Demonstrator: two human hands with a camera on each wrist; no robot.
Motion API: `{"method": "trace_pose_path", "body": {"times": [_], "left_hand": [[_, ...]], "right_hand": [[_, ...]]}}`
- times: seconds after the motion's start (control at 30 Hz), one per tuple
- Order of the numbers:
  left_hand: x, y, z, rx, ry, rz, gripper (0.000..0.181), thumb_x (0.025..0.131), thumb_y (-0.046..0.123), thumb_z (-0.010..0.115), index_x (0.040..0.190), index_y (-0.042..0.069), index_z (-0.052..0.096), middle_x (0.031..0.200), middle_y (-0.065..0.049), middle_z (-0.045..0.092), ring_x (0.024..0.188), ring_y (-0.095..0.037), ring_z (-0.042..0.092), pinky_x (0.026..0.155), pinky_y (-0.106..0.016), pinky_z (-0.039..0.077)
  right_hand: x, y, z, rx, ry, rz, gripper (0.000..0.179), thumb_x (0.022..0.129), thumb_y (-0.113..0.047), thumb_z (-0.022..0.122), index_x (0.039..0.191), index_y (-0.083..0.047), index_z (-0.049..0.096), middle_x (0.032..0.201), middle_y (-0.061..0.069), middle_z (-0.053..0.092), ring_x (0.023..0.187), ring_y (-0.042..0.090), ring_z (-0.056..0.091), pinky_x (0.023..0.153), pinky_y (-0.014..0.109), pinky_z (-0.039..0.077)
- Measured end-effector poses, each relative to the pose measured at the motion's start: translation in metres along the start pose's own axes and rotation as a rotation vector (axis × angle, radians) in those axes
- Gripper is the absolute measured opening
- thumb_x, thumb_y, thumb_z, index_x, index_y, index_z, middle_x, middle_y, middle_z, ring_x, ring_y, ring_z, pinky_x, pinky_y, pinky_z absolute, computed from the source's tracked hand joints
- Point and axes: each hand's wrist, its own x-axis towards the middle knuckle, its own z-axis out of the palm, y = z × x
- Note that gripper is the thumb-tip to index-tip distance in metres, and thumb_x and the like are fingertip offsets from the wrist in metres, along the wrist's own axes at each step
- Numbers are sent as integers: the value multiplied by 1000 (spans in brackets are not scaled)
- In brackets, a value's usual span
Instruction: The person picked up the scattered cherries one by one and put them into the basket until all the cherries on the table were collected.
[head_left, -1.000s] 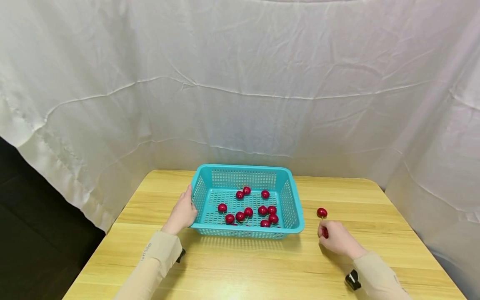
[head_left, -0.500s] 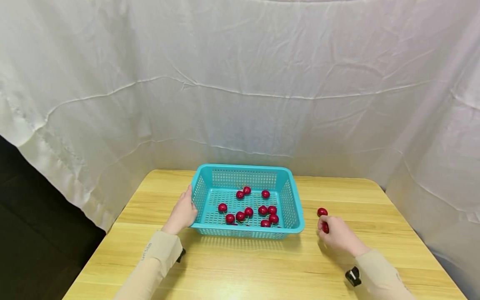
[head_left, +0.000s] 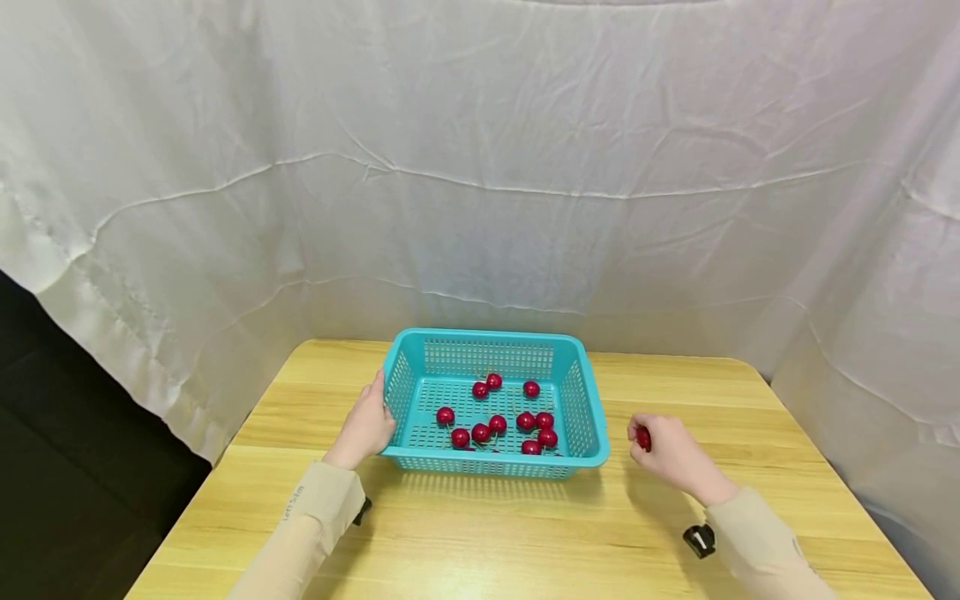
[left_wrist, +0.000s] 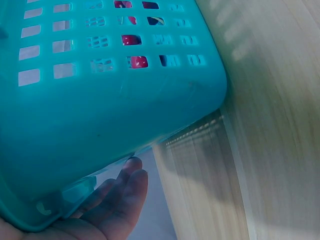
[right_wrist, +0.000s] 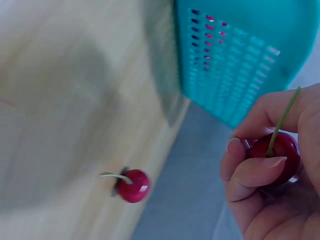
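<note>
A turquoise plastic basket (head_left: 498,463) stands on the wooden table with several red cherries (head_left: 481,432) on its floor. At its left end, my left hand (head_left: 369,425) holds the rim. In the left wrist view the fingers (left_wrist: 127,197) reach beneath the rim along the outer wall. To the right of the basket, above the table, my right hand (head_left: 672,454) pinches a cherry (right_wrist: 286,152) between thumb and fingers, its green stem upward. Another cherry (right_wrist: 134,186) with a stem lies on the table below; in the head view the hand hides it.
The pale wooden table (head_left: 480,542) spreads in front of the basket and to both sides. Behind it hangs a white cloth (head_left: 480,208), which also lines the sides. Dark material (head_left: 75,467) fills the lower left.
My right hand has lifted with the cherry and moved slightly away from me, now covering the cherry left on the table. The left hand and the basket have stayed put.
</note>
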Motion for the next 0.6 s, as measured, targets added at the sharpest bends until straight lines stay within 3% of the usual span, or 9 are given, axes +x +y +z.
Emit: {"method": "trace_pose_path", "body": {"times": [0.37,0.6], "left_hand": [[-1,-1,0,-7,-8,-8,75,95,-2,41,159,-6,2,152,-34,35,122,-39,52,109,-57,45],[-1,0,-1,1,-6,-4,74,96,-1,41,159,-6,3,152,-34,36,124,-39,52,110,-57,44]], "right_hand": [[16,-37,-13,36,58,-50,16,79,4,64,82,-12,61,65,-6,44,56,1,32,51,17,29],[27,-60,-16,234,-6,-39,12,82,3,64,86,-8,63,69,-4,52,55,0,39,48,18,36]]}}
